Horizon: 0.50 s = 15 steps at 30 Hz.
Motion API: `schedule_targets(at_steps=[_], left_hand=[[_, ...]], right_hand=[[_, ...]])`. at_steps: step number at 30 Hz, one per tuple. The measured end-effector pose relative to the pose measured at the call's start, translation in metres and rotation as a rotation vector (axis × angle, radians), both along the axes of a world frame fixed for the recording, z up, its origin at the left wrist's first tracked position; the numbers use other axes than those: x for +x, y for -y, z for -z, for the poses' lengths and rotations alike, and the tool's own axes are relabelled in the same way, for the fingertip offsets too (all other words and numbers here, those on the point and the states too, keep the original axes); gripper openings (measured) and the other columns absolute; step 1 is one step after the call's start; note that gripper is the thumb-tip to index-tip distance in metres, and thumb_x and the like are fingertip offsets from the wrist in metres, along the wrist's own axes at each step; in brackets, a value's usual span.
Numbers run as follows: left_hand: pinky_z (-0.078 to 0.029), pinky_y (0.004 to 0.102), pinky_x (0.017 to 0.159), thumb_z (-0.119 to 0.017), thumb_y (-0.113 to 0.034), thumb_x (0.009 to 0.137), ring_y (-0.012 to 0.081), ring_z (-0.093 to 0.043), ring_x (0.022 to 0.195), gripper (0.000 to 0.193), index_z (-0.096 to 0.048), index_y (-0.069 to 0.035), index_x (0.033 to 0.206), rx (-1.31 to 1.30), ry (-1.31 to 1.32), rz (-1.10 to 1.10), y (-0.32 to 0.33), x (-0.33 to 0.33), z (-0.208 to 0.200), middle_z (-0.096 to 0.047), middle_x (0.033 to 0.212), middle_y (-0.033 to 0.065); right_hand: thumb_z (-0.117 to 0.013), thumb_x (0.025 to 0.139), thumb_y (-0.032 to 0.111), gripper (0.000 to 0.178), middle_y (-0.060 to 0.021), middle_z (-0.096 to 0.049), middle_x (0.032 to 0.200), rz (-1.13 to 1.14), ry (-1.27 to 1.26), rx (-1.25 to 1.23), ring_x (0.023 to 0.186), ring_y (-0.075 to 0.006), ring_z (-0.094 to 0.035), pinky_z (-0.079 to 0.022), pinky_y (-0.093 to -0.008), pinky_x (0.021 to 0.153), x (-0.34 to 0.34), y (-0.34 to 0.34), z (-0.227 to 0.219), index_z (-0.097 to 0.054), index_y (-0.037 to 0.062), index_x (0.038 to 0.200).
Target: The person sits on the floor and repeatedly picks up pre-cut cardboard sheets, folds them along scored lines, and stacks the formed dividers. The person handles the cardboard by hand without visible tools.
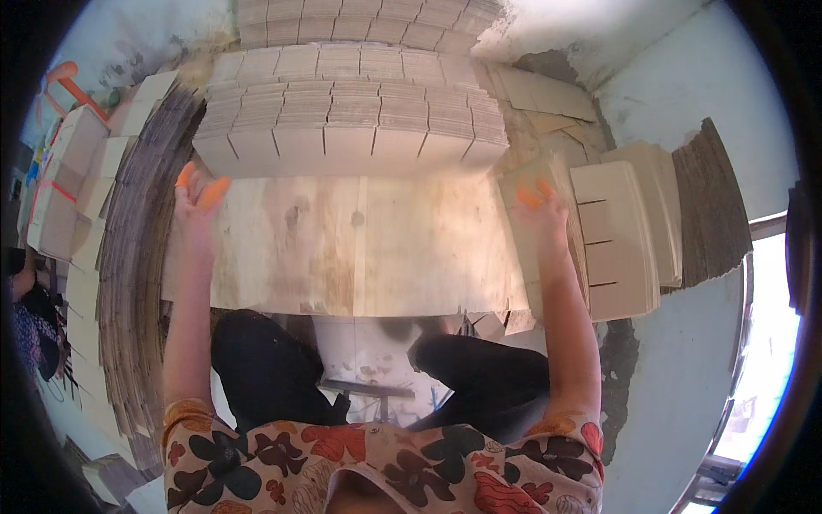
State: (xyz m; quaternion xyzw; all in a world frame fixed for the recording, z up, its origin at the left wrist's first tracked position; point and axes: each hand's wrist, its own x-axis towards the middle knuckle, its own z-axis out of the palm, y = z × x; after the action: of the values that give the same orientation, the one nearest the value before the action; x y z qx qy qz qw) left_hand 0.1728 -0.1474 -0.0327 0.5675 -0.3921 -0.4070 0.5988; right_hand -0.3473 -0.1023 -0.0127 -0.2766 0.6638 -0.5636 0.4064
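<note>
Slotted cardboard sheets (342, 146), stacked in a row across the back of the wooden bench (360, 257).
Left hand (200, 190): loosely spread, near row's left end. Right hand (543, 206): at right-side cardboard pile (532, 259), grip cannot be told.

Tabletop (402, 248) mid-view, cardboard row (342, 154) along its far edge, 2nd row (360, 30) behind that! L hand (199, 197) by the tabletop's far L corner, R hand (546, 210) opp., nr the R stack (616, 240). L stack (137, 248) beyond L arm; legs (265, 368) below the near edge.
</note>
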Motion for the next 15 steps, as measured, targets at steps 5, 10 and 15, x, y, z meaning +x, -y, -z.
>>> schedule_targets(at_steps=[5, 10, 15], left_hand=[[-0.038, 0.0364, 0.1, -0.073, -0.006, 0.074, 0.0259, -0.043, 0.123, 0.062, -0.045, -0.004, 0.13, -0.337, 0.845, 0.096, -0.012, -0.052, -0.007, -0.047, 0.131, 0.0132], [-0.044, 0.0356, 0.089, -0.073, -0.008, 0.074, 0.0279, -0.054, 0.107, 0.038, -0.06, -0.002, 0.109, -0.525, 0.909, 0.336, -0.017, -0.107, -0.019, -0.06, 0.111, 0.0126], [-0.048, 0.0329, 0.073, -0.074, -0.008, 0.074, 0.024, -0.061, 0.084, 0.018, -0.065, -0.002, 0.088, -0.547, 0.779, 0.489, -0.026, -0.162, -0.017, -0.066, 0.087, 0.0103]], right_hand=[[-0.057, 0.086, 0.008, 0.043, -0.017, -0.058, 0.117, -0.06, -0.815, 0.024, 0.101, -0.0297, -0.059, -0.051, -0.0396, 0.081, -0.01, -0.068, -0.002, -0.049, 0.0008, 0.127], [-0.065, 0.08, 0.024, 0.052, -0.012, -0.053, 0.114, 0.054, -1.79, 0.199, 0.101, -0.0292, -0.05, -0.041, -0.0439, 0.084, -0.029, -0.134, -0.034, -0.05, 0.0048, 0.126], [-0.065, 0.079, 0.026, 0.057, -0.0125, -0.053, 0.11, -0.065, -1.744, 0.584, 0.103, -0.0311, -0.05, -0.042, -0.0435, 0.081, -0.05, -0.171, -0.023, -0.044, 0.0077, 0.129]])
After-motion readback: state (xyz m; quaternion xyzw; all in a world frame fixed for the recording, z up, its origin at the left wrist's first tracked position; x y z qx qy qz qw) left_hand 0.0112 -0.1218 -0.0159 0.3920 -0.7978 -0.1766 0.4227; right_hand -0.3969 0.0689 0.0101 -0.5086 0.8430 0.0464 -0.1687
